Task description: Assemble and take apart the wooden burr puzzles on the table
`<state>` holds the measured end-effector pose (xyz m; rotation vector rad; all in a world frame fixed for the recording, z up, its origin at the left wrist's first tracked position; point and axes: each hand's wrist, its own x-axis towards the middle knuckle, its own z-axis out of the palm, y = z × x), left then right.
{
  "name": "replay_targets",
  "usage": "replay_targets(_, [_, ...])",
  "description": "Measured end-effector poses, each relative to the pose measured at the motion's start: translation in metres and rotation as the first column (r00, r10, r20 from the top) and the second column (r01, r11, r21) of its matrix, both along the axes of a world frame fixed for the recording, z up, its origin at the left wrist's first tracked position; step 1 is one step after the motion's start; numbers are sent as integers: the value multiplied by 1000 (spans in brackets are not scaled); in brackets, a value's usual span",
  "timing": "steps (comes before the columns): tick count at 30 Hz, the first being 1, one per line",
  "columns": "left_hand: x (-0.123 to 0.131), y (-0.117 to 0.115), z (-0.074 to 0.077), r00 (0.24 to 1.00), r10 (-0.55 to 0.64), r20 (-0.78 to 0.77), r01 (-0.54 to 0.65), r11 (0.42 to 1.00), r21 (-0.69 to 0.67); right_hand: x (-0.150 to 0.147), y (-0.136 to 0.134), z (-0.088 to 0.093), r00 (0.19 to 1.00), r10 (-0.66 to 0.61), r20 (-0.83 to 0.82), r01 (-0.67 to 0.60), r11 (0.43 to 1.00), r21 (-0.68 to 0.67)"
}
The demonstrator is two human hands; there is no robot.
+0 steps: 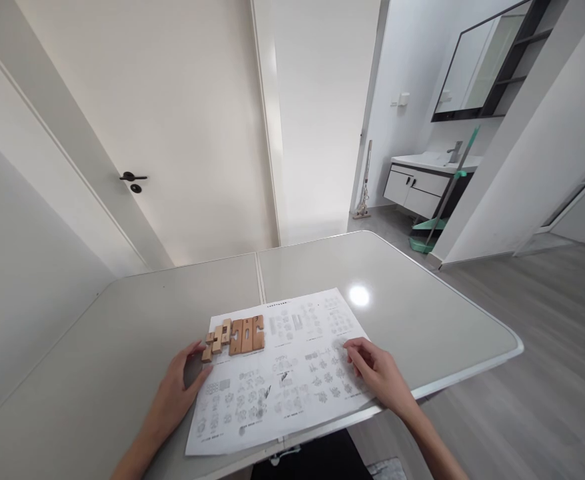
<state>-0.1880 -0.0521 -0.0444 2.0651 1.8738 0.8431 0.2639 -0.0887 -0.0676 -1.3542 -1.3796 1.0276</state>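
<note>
A large printed sheet (297, 360) with rows of small grey diagrams lies on the table. On its upper left part, several small pale wooden puzzle pieces (217, 340) lie beside three flat, darker wooden pieces (247, 335) with cut-outs, set side by side. My left hand (177, 387) is at the sheet's left edge, thumb and fingers apart around the nearest small block (207, 354); whether a fingertip touches that block I cannot tell. My right hand (375, 370) rests at the sheet's right edge, fingers loosely bent, with nothing visible in it.
The pale grey folding table (402, 300) has a seam across it and a metal rim. Behind it stands a white door (187, 120) with a black handle (133, 177). At right are a washbasin cabinet (420, 183), a mop (365, 187) and a green dustpan (422, 243).
</note>
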Motion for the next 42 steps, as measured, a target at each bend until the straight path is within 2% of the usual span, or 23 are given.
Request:
replay_targets(13, [5,-2,6,1000,30,-5,-30,1000,-10,1,1,-1,1000,-7,0,7,1000,5])
replay_targets(18, [4,-2,5,999,33,-24,-34,999,-6,0,-1,5,1000,-10,5,10,1000,-13])
replay_targets(33, [2,-2,3,995,5,-95,-2,999,33,1,0,-2,1000,0,3,0,1000,-4])
replay_targets(38, [-6,12,20,975,-77,-207,81,997,8,2,1,-3,1000,1,11,-1,1000,-12])
replay_targets(42, [-13,29,42,942,-192,-274,165,979,-116,2,-1,0,1000,-5,11,5,1000,3])
